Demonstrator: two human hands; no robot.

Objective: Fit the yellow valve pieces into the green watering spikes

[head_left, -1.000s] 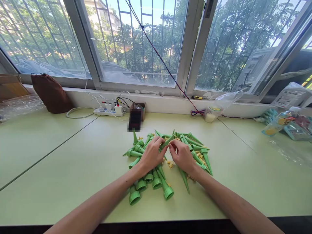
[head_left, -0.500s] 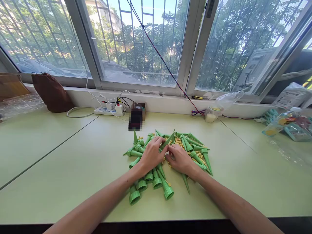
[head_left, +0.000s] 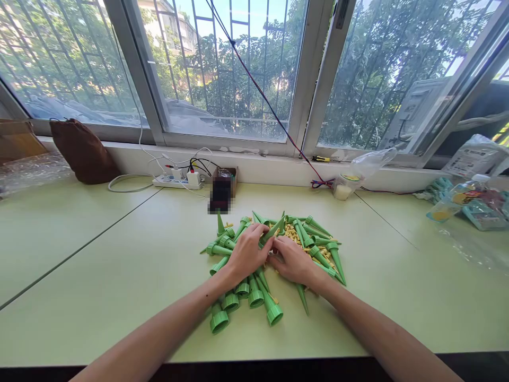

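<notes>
My left hand [head_left: 247, 253] is closed around a green plastic watering spike [head_left: 274, 229], its pointed end tilted up to the right. Against it, my right hand [head_left: 293, 260] has its thumb and fingers pinched together; whatever they hold is hidden. More green spikes with ribbed caps lie about both hands, such as a spike [head_left: 273, 310] at the front and a spike [head_left: 337, 261] on the right. Small yellow plastic pieces [head_left: 292, 232] are heaped among them, partly covered by my right hand.
Behind the pile stand a small box [head_left: 231, 180] with a blurred dark object before it and a white power strip [head_left: 175, 183]. A brown pouch [head_left: 83, 154] leans at the back left. Toward the back right are a plastic cup [head_left: 342, 188] and a bottle [head_left: 457, 199] beside plastic packaging.
My right hand has shifted slightly, its fingers closing in nearer the spike's side. My left hand keeps hold of the spike in nearly the same place.
</notes>
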